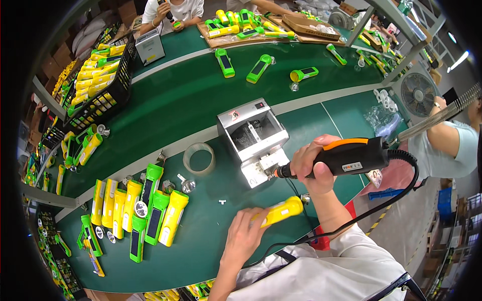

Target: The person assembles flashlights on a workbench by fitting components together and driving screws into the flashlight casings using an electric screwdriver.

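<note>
Landmark: the silver machine (pixel 234 117), an open-topped metal box standing on the green surface (pixel 211 236) ahead of me. My right hand (pixel 314 163) is wrapped around a black electric screwdriver (pixel 359 158) with an orange strip, held to the right of the silver machine. The tool lies nearly level, its tip directed at the front plate of the silver machine; I cannot tell whether tip and plate touch. A black cable (pixel 417 173) loops from the tool's rear end.

My left hand (pixel 243 233) grips the yellow flashlight (pixel 282 211) by its rear end — this flashlight is on the near side of the silver machine, its wide head pointing right. A small silver reflector (pixel 305 198) is just beside that head.

To the left of the silver machine are, in order: a roll of clear tape (pixel 187 159), a loose reflector piece (pixel 188 186), and — farther left — a group of yellow and green flashlights (pixel 132 200). Beyond the silver machine runs a green conveyor belt (pixel 175 90), carrying several green flashlights (pixel 259 68).
</note>
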`<state>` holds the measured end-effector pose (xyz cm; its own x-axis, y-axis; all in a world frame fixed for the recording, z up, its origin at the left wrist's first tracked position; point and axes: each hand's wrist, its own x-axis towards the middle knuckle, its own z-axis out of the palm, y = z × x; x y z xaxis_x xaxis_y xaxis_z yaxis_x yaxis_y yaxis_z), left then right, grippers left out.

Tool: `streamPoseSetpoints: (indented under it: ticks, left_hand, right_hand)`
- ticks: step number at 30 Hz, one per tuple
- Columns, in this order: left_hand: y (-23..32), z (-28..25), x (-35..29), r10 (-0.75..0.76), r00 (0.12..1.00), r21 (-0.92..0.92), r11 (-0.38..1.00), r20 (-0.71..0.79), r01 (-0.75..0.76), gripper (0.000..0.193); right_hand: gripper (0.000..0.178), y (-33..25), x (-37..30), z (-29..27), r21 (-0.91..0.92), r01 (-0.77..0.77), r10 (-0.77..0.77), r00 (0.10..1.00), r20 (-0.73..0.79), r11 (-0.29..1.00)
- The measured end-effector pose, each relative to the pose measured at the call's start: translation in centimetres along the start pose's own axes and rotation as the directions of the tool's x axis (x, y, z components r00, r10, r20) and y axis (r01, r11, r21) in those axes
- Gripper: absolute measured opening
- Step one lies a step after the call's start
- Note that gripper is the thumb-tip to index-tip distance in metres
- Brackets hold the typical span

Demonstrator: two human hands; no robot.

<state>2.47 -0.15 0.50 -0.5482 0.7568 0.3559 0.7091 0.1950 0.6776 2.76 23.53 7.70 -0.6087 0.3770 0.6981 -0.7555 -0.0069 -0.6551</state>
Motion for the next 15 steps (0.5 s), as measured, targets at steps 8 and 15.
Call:
streamPoseSetpoints:
  ticks: [8,15]
  left_hand:
    - [-0.7,-0.7,-0.9,-0.141,0.989,0.100,0.984,-0.039,0.144,0.059]
    - [-1.9,-2.3,-2.5,-0.210,0.977,0.003,0.978,-0.035,0.210,0.058]
  right_hand:
    - [0.047,1.4,-0.2,-0.2,-0.002,-0.020,0.020,0.999,0.036,1.000]
    - [0.038,1.8,0.6,0.0,-0.014,-0.049,0.050,0.988,0.147,0.999]
